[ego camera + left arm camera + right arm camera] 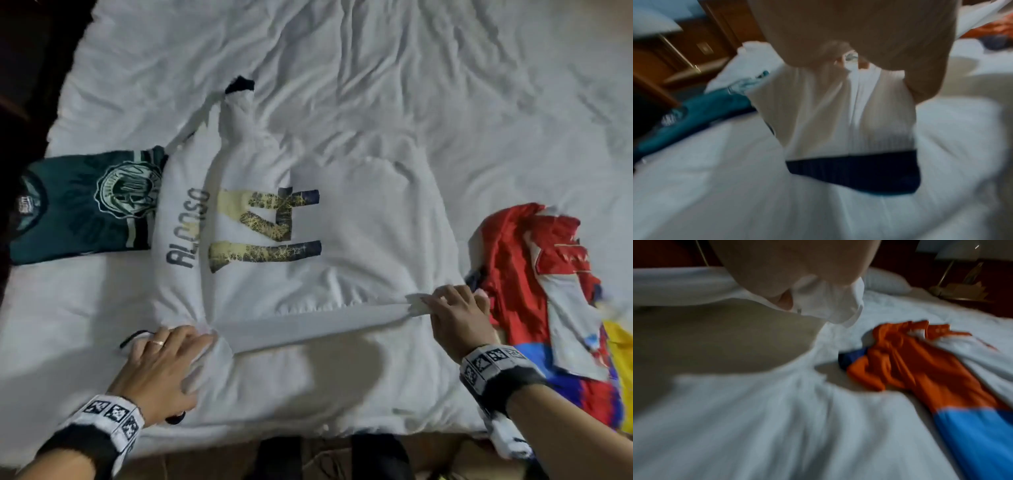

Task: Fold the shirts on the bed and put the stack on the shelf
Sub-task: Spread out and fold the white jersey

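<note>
White jersey (pixel 342 219): matt knit cloth, ribbed weave seen in left wrist view; number print cracked, flaked. Green shirt (pixel 82 209), far left: matt cotton-like cloth, crest print faded. Red, blue and yellow shirt (pixel 513 260), right: smooth, faintly shiny synthetic cloth, crumpled. Bed (pixel 376 85): white cloth cover, matt, heavily creased. Furniture (pixel 663 53) beyond bed: brown wood, semi-gloss.

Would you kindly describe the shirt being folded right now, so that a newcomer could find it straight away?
Start from the wide white bed sheet. In its middle, between a folded dark green crest shirt and a crumpled red, white and blue jersey, lies the white long-sleeved jersey. Only it bears the number 14 and a printed name, and the left hand and right hand both grip its near edge.
</note>
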`<state>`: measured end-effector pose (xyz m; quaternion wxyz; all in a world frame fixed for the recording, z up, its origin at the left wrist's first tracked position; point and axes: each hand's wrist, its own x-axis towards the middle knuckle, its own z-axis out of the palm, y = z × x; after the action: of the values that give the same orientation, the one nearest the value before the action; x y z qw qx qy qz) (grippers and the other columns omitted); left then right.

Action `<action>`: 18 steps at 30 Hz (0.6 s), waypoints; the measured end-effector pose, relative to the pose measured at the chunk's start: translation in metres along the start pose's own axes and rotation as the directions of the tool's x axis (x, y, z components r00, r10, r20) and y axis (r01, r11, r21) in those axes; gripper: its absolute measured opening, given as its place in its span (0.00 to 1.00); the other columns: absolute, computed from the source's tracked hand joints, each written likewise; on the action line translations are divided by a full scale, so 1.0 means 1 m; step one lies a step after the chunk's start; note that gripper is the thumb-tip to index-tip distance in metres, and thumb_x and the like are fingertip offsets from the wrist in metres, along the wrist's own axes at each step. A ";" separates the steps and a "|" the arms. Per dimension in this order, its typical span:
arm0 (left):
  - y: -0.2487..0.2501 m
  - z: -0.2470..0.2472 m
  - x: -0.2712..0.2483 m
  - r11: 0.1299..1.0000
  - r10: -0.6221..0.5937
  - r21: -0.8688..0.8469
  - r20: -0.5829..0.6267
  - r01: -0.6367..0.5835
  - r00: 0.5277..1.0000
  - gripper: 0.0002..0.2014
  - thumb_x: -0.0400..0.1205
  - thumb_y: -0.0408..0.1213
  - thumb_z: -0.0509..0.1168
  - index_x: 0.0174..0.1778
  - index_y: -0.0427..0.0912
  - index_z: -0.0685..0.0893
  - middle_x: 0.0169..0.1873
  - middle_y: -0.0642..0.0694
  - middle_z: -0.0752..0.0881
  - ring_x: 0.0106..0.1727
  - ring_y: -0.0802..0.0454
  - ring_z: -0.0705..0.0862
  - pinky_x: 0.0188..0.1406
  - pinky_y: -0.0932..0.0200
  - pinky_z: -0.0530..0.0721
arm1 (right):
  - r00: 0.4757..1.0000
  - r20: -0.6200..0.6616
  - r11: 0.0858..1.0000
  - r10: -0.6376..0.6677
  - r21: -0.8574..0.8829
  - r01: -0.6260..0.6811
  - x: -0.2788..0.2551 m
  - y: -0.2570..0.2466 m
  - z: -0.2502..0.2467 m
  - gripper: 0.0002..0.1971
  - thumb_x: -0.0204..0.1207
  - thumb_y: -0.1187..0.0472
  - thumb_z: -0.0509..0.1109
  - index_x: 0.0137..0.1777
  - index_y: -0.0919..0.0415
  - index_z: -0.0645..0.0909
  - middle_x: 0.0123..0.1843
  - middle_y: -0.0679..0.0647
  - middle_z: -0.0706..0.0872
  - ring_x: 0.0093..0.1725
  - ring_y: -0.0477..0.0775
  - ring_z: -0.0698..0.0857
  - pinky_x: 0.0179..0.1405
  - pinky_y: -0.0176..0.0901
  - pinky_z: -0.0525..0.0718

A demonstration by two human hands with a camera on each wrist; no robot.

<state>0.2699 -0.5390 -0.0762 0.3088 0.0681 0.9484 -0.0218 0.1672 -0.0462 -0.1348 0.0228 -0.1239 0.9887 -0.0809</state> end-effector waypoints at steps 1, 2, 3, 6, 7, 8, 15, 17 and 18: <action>0.006 0.020 0.000 0.999 -0.033 -0.014 0.076 0.034 0.997 0.49 0.48 0.64 0.66 0.71 0.59 0.75 0.58 0.52 0.80 0.56 0.45 0.80 0.47 0.39 0.76 | 0.996 0.084 0.999 0.017 -0.044 -0.014 -0.018 0.001 0.014 0.17 0.67 0.57 0.62 0.51 0.48 0.90 0.47 0.51 0.87 0.52 0.61 0.79 0.52 0.60 0.72; 0.015 0.039 0.001 0.998 -0.053 -0.027 0.128 0.057 0.990 0.50 0.48 0.68 0.65 0.71 0.58 0.74 0.59 0.50 0.82 0.58 0.43 0.81 0.49 0.37 0.76 | 0.987 0.155 0.996 0.047 -0.080 -0.035 -0.038 0.004 0.028 0.16 0.65 0.58 0.68 0.52 0.48 0.89 0.50 0.51 0.88 0.54 0.61 0.80 0.52 0.60 0.74; 0.024 0.047 0.003 0.996 -0.068 -0.038 0.151 0.075 0.986 0.49 0.50 0.71 0.65 0.71 0.57 0.74 0.61 0.48 0.82 0.60 0.42 0.82 0.51 0.35 0.76 | 0.974 0.210 0.993 0.080 -0.099 -0.061 -0.050 0.006 0.036 0.18 0.63 0.59 0.75 0.54 0.48 0.88 0.54 0.52 0.87 0.56 0.61 0.80 0.52 0.61 0.75; 0.058 0.057 0.018 0.996 -0.065 -0.060 0.074 0.069 0.995 0.41 0.58 0.68 0.64 0.67 0.55 0.78 0.63 0.46 0.80 0.62 0.39 0.78 0.54 0.35 0.73 | 0.936 0.288 0.979 0.201 -0.086 -0.183 -0.076 0.014 0.045 0.22 0.64 0.60 0.79 0.59 0.51 0.83 0.64 0.56 0.82 0.63 0.64 0.78 0.55 0.64 0.74; 0.071 0.055 0.026 0.997 -0.046 -0.055 0.027 0.048 0.999 0.38 0.58 0.65 0.64 0.66 0.54 0.78 0.62 0.45 0.79 0.60 0.39 0.77 0.54 0.35 0.73 | 0.931 0.276 0.971 0.240 -0.080 -0.227 -0.077 0.017 0.044 0.21 0.66 0.59 0.78 0.60 0.52 0.82 0.65 0.57 0.80 0.64 0.66 0.76 0.56 0.65 0.75; 0.084 0.051 0.036 0.999 -0.014 -0.044 -0.013 0.014 1.000 0.37 0.58 0.61 0.66 0.65 0.52 0.78 0.60 0.44 0.78 0.58 0.39 0.76 0.53 0.35 0.74 | 0.929 0.249 0.962 0.272 -0.078 -0.261 -0.076 0.021 0.043 0.20 0.67 0.58 0.76 0.60 0.53 0.81 0.65 0.58 0.79 0.64 0.67 0.75 0.55 0.66 0.76; 0.150 0.032 0.107 0.979 0.204 -0.020 0.052 -0.203 0.978 0.37 0.61 0.48 0.77 0.68 0.47 0.75 0.54 0.44 0.78 0.50 0.37 0.83 0.45 0.41 0.85 | 0.955 0.122 0.956 0.269 0.086 -0.281 -0.068 0.044 0.040 0.09 0.61 0.76 0.72 0.39 0.66 0.78 0.45 0.64 0.78 0.43 0.70 0.78 0.35 0.58 0.80; 0.164 0.026 0.115 0.976 0.215 -0.005 0.100 -0.216 0.971 0.27 0.71 0.48 0.74 0.66 0.49 0.76 0.55 0.46 0.78 0.54 0.40 0.83 0.52 0.43 0.84 | 0.957 0.079 0.955 0.278 0.081 -0.285 -0.071 0.047 0.035 0.10 0.61 0.78 0.71 0.38 0.65 0.77 0.43 0.63 0.77 0.40 0.66 0.76 0.33 0.57 0.78; 0.169 0.026 0.117 0.978 0.207 0.003 0.101 -0.208 0.973 0.23 0.77 0.46 0.70 0.68 0.50 0.75 0.58 0.47 0.79 0.58 0.42 0.82 0.56 0.45 0.83 | 0.963 0.096 0.965 0.253 0.054 -0.259 -0.074 0.049 0.032 0.10 0.61 0.77 0.71 0.38 0.64 0.78 0.42 0.62 0.77 0.40 0.65 0.75 0.33 0.55 0.76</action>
<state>0.2152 -0.3608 -0.1663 0.3559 0.1676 0.9194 0.0008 0.2295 0.0145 -0.1728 0.0807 0.0022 0.9913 -0.1041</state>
